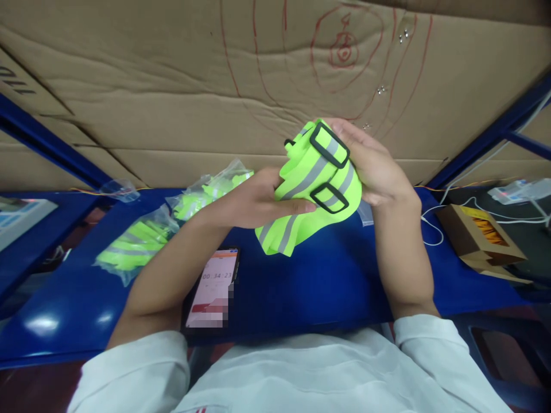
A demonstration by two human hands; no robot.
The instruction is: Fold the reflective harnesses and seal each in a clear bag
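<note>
A bundle of neon-yellow reflective strap [301,175] with grey stripes and black rectangular buckles is held up above the blue table, one loose end hanging toward it. My left hand [262,201] grips the bundle from the left, its thumb lying across the front below a buckle. Round the upper right side wraps my right hand [374,158], its fingers partly hidden behind the strap. Left of my left forearm, a clear plastic bag with similar neon strap [135,241] lies on the table, and another bag [202,195] lies behind it.
A phone [213,287] showing a running timer rests on the blue table [301,287] by my left forearm. An open cardboard box [482,241] and white cables stand at the right. Cardboard sheeting [172,86] with red drawn rings closes off the back, between blue metal posts.
</note>
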